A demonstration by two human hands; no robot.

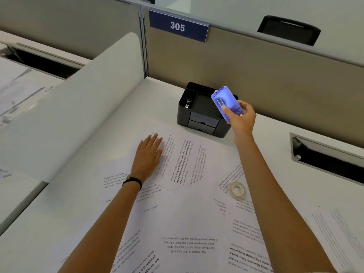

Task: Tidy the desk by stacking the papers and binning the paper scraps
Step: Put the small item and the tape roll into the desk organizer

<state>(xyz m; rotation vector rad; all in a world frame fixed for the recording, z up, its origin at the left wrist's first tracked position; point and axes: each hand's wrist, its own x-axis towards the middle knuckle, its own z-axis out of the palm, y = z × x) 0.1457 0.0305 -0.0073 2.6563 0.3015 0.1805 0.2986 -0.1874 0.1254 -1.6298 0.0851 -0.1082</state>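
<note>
Papers [187, 213]: spread overlapping over the near and middle table [157, 95].
Organizer [199, 113]: at the table's back, just before the partition [256, 71].
Stapler [226, 102]: in the right hand [241, 117], above the organizer's right side.
Left hand [149, 152]: flat on a sheet, before and left of the organizer.
Tape roll [237, 190]: on the papers, right of centre, beside the right forearm.
Cable slot [325, 160]: in the table's right side.

Bare forearms; a black cord bracelet [132, 181] rings the wrist below the left grip [149, 152].
</note>
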